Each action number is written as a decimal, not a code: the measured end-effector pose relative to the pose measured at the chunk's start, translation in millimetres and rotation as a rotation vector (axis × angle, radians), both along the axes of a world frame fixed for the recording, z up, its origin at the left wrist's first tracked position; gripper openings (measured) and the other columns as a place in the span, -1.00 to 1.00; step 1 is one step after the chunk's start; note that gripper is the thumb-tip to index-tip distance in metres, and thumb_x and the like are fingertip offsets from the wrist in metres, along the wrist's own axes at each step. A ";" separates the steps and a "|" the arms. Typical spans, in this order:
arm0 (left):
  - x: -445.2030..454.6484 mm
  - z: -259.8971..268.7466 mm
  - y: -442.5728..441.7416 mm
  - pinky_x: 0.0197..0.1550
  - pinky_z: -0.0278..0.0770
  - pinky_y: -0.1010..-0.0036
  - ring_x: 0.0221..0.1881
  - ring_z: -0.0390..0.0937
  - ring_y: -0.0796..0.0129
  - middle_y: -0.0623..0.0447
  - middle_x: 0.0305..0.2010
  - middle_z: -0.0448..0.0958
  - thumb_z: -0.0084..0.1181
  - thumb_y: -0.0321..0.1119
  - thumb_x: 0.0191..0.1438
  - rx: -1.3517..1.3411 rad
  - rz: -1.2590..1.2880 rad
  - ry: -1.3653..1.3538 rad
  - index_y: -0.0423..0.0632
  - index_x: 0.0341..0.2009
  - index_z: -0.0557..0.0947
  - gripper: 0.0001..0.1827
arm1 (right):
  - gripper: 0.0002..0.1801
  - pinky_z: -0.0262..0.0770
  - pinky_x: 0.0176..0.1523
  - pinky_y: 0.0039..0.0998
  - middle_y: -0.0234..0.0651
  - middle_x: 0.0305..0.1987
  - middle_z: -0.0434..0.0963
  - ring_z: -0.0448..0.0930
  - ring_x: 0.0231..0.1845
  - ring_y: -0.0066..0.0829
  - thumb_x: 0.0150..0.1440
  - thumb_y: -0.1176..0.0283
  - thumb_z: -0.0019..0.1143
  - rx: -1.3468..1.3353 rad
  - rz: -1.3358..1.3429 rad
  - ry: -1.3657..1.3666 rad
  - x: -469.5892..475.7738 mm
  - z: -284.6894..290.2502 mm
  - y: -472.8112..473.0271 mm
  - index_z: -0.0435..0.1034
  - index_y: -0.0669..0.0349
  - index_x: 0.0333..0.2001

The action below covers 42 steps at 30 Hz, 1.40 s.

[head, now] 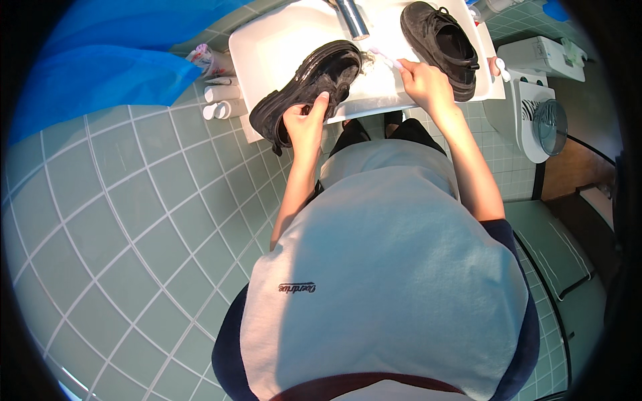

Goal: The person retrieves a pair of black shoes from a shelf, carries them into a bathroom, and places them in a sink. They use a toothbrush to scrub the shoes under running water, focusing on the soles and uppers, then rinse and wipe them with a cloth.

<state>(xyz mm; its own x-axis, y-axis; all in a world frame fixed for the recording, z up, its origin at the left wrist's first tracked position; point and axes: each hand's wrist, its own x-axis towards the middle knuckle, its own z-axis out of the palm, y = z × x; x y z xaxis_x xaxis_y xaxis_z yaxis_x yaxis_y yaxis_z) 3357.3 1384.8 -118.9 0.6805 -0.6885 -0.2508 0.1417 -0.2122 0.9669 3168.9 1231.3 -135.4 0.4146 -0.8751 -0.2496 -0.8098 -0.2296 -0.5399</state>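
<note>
My left hand (307,123) grips a black shoe (316,70) by its opening, thumb on the upper. The shoe is tilted on its side over the white sink (266,45), and its sole edge looks wet. In my right hand (429,87) is a pale pink toothbrush (383,52), held by its handle. Its head points toward the shoe's toe; whether they touch I cannot tell. Whitish foam or water shows in the basin beside that toe. A second black shoe (436,45), with laces, rests at the sink's right side, close to my right hand.
A metal faucet (352,20) reaches over the basin. White bottles (222,93) and a cup (215,62) stand left of the sink, near a blue curtain (110,65). On the right is a toilet (534,110) with a clear bowl (550,128) on its lid.
</note>
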 end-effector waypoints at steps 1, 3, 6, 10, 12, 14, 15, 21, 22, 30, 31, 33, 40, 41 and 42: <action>-1.6 -0.7 -1.1 -0.41 0.34 0.61 -0.50 0.39 0.58 0.17 -0.48 0.55 0.26 -0.41 0.03 -0.024 0.003 0.001 -0.33 -0.45 0.65 -0.80 | -0.61 0.52 -0.08 -0.18 -0.03 -0.31 0.61 0.63 -0.16 -0.03 0.19 0.08 -0.06 0.023 0.016 -0.129 -0.4 1.6 1.1 0.57 0.01 -0.08; -2.9 -1.7 -1.4 -0.43 0.33 0.61 -0.51 0.38 0.59 0.18 -0.51 0.54 0.28 -0.40 0.02 0.009 -0.034 -0.062 -0.33 -0.47 0.65 -0.80 | -0.58 0.51 -0.12 -0.21 -0.04 -0.38 0.60 0.63 -0.23 -0.04 0.18 0.04 -0.03 0.068 0.047 -0.385 -0.2 12.3 7.2 0.56 0.01 -0.06; -6.5 -3.5 -2.7 -0.48 0.30 0.60 -0.55 0.34 0.61 0.22 -0.57 0.49 0.29 -0.39 0.02 0.033 -0.067 -0.163 -0.31 -0.54 0.62 -0.77 | -0.67 0.42 -0.28 -0.42 -0.19 -0.50 0.56 0.49 -0.48 -0.46 0.19 0.25 0.05 0.309 0.129 -0.465 8.9 22.3 18.1 0.53 0.06 0.00; -3.1 -14.6 -1.2 -0.45 0.31 0.61 -0.52 0.34 0.62 0.24 -0.55 0.49 0.29 -0.39 0.03 0.106 -0.133 -0.229 -0.27 -0.53 0.63 -0.79 | -0.70 0.26 -0.42 -0.58 -0.46 -0.58 0.43 0.29 -0.53 -0.72 0.25 0.43 0.02 0.396 0.275 -0.661 17.5 21.3 38.3 0.51 0.12 0.04; -2.5 -13.2 -0.2 -0.39 0.37 0.61 -0.48 0.39 0.60 0.21 -0.50 0.54 0.29 -0.39 0.04 0.165 -0.158 -0.243 -0.28 -0.47 0.66 -0.80 | -0.72 0.23 -0.46 -0.61 -0.53 -0.58 0.43 0.27 -0.55 -0.74 0.26 0.44 0.00 0.352 0.258 -0.570 14.6 33.3 39.9 0.52 0.15 0.03; -6.7 -9.8 -0.6 -0.45 0.36 0.58 -0.55 0.38 0.60 0.22 -0.60 0.50 0.30 -0.33 0.00 0.134 -0.143 -0.287 -0.25 -0.55 0.63 -0.75 | -0.71 0.33 -0.40 -0.53 -0.34 -0.56 0.50 0.34 -0.56 -0.65 0.21 0.38 0.06 0.422 0.168 -0.525 9.2 20.8 29.2 0.53 0.03 0.02; -8.8 -8.8 -1.8 -0.48 0.36 0.57 -0.58 0.37 0.60 0.22 -0.65 0.49 0.31 -0.31 -0.02 0.117 -0.137 -0.311 -0.24 -0.59 0.61 -0.73 | -0.70 0.38 -0.37 -0.49 -0.25 -0.55 0.53 0.37 -0.57 -0.60 0.18 0.35 0.09 0.456 0.122 -0.503 11.0 21.1 27.4 0.54 -0.03 0.01; -10.5 -15.1 2.3 -0.35 0.46 0.54 -0.49 0.49 0.54 0.10 -0.53 0.60 0.28 -0.26 -0.01 0.176 -0.228 -0.369 -0.20 -0.42 0.69 -0.77 | -0.72 0.44 -0.39 -0.40 -0.17 -0.57 0.53 0.50 -0.60 -0.45 0.17 0.32 0.05 0.223 0.217 -0.463 21.7 37.1 39.9 0.58 0.00 -0.06; -12.8 -9.0 0.4 -0.34 0.45 0.56 -0.46 0.47 0.57 0.14 -0.50 0.60 0.29 -0.28 0.00 0.171 -0.240 -0.357 -0.22 -0.41 0.69 -0.77 | -0.72 0.43 -0.42 -0.40 -0.18 -0.59 0.52 0.50 -0.62 -0.42 0.15 0.32 0.05 0.272 0.158 -0.542 22.9 36.3 34.9 0.58 -0.02 -0.07; -5.6 -11.3 3.2 -0.09 0.50 0.42 -0.21 0.60 0.30 -0.03 -0.26 0.64 0.25 -0.24 -0.05 0.130 -0.316 -0.396 -0.14 -0.21 0.68 -0.68 | -0.70 0.43 -0.45 -0.44 -0.21 -0.58 0.53 0.50 -0.64 -0.42 0.07 0.43 0.13 0.177 0.246 -0.654 25.9 30.9 34.9 0.59 0.00 -0.09; -6.3 -10.1 3.1 -0.08 0.50 0.41 -0.20 0.60 0.29 -0.03 -0.26 0.64 0.25 -0.25 -0.05 0.071 -0.308 -0.442 -0.14 -0.21 0.68 -0.69 | -0.69 0.44 -0.45 -0.45 -0.22 -0.56 0.55 0.53 -0.61 -0.40 0.06 0.46 0.15 0.304 0.210 -0.464 21.2 34.9 28.3 0.59 -0.01 -0.08; -5.5 -10.1 4.3 -0.06 0.49 0.40 -0.19 0.59 0.29 -0.04 -0.24 0.64 0.23 -0.30 -0.07 0.158 -0.352 -0.407 -0.14 -0.21 0.68 -0.70 | -0.70 0.44 -0.46 -0.44 -0.25 -0.60 0.53 0.53 -0.62 -0.38 0.07 0.43 0.14 0.040 0.246 -0.545 24.3 25.2 42.1 0.59 -0.07 -0.09; -1.8 5.9 6.6 -0.28 0.47 0.58 -0.40 0.49 0.58 0.09 -0.44 0.64 0.25 -0.29 -0.04 0.235 -0.324 -0.417 -0.23 -0.29 0.69 -0.73 | -0.77 0.47 -0.48 -0.35 -0.30 -0.61 0.50 0.54 -0.60 -0.28 0.12 0.38 0.08 -0.076 0.211 -0.603 27.7 15.7 36.5 0.58 -0.16 -0.17; -0.1 11.2 4.1 -0.28 0.47 0.58 -0.41 0.49 0.59 0.10 -0.44 0.64 0.24 -0.29 -0.04 0.305 -0.357 -0.394 -0.23 -0.29 0.69 -0.73 | -0.77 0.48 -0.47 -0.33 -0.29 -0.60 0.51 0.55 -0.60 -0.27 0.13 0.37 0.07 -0.126 0.189 -0.563 26.8 7.9 38.6 0.57 -0.16 -0.15; 0.9 16.3 2.1 -0.28 0.46 0.58 -0.41 0.48 0.59 0.10 -0.45 0.63 0.24 -0.28 -0.04 0.376 -0.384 -0.368 -0.23 -0.30 0.69 -0.73 | -0.77 0.49 -0.46 -0.30 -0.28 -0.60 0.51 0.56 -0.59 -0.26 0.13 0.37 0.05 -0.175 0.171 -0.522 29.5 9.1 42.1 0.57 -0.15 -0.14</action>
<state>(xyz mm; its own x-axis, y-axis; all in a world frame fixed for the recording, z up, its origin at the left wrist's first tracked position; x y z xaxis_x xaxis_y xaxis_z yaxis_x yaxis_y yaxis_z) 3358.2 1386.9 -102.6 0.4906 -0.8105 -0.3200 -0.3378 -0.5154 0.7875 3198.4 1273.3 -126.3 0.5834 -0.7945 0.1682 -0.3898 -0.4557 -0.8002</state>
